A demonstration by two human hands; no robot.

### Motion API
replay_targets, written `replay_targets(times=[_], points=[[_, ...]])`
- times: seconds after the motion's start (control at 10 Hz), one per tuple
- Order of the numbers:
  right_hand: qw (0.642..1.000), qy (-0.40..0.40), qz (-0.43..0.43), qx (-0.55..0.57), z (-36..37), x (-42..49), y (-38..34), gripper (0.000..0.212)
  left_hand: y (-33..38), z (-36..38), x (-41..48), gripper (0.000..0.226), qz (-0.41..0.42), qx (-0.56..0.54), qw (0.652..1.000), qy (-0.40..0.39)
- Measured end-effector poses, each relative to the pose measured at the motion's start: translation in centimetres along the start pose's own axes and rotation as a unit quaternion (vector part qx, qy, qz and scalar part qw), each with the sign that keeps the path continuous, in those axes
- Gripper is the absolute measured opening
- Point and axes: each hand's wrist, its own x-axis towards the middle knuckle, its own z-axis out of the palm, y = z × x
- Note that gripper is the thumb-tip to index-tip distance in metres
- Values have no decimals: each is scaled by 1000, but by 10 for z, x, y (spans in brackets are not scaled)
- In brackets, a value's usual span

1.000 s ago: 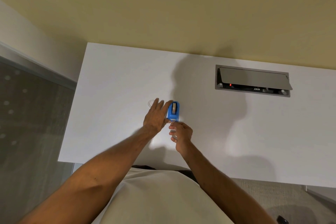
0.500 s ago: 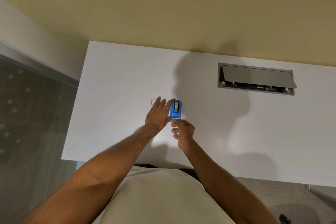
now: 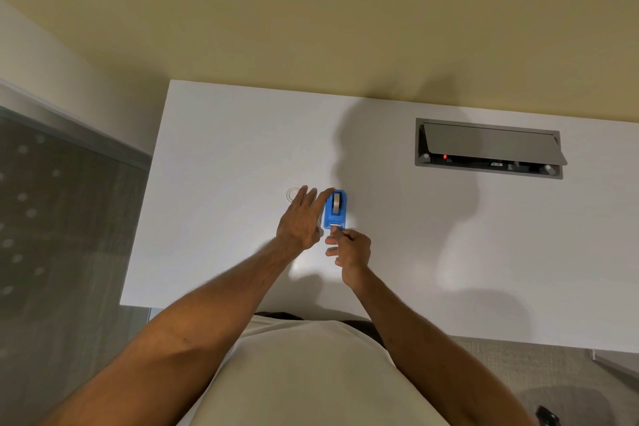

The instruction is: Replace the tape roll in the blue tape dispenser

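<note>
The blue tape dispenser (image 3: 334, 210) stands on the white desk (image 3: 221, 156), with a pale tape roll (image 3: 336, 203) seated in its top. My left hand (image 3: 301, 218) lies against the dispenser's left side, fingers stretched forward, the index finger along its top edge. My right hand (image 3: 350, 251) is just below the dispenser's near end, its thumb and forefinger pinched at the cutter, where a short strip of tape end shows. A clear, empty tape ring (image 3: 293, 194) lies flat on the desk, partly hidden behind my left fingertips.
A grey recessed cable box (image 3: 489, 149) with its lid tilted open sits in the desk at the back right, a red light inside. The desk's left edge drops to grey carpet (image 3: 62, 235). A yellow wall rises behind the desk.
My right hand has moved up from below the dispenser to its near end and pinched at the cutter. The left hand has stayed beside the dispenser. The camera shifted slightly.
</note>
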Motion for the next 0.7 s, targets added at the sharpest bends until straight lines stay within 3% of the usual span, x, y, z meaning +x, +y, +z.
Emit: replay_targets(times=[0.2, 0.3, 0.4, 0.6, 0.7], points=[[1000, -8, 14, -15, -5, 1, -4, 40, -2, 0, 1, 98, 11, 11, 1000, 6], [998, -10, 1, -70, -12, 0, -7, 40, -3, -4, -2, 98, 12, 8, 1000, 4], [980, -29, -46, -193, -23, 0, -16, 35, -3, -4, -8, 102, 11, 7, 1000, 4], [865, 38, -171, -471, -44, -6, -35, 20, 0, -8, -25, 91, 12, 1, 999, 41], [817, 71, -234, -522, -51, -12, -43, 20, 0, -14, -30, 84, 28, 24, 998, 55]])
